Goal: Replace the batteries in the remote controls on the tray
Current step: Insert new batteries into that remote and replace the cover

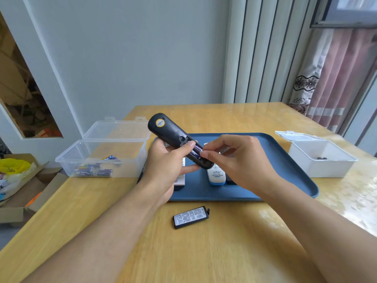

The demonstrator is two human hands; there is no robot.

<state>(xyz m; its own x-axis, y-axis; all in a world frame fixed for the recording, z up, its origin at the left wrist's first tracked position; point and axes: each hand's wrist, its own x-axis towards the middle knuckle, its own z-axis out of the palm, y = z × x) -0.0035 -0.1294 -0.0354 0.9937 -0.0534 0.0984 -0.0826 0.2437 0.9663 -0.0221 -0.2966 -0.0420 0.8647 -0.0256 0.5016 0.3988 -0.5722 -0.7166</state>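
Home: curtains (326, 78), wooden table (204, 252).

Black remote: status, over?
Left hand grips black remote. Right hand pinches battery at bay. Cover off, on table. Nothing obstructing.

Wooden table (224, 252) bears tray (285, 160), two boxes, battery cover (191, 217).

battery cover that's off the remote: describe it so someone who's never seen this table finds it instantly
Start at the blue tray in the middle of the wooden table. Just off the tray's near edge, on bare wood between the person's forearms, lies the battery cover. It is a small flat black rectangle with a white printed label, the only loose item on that side of the tray.
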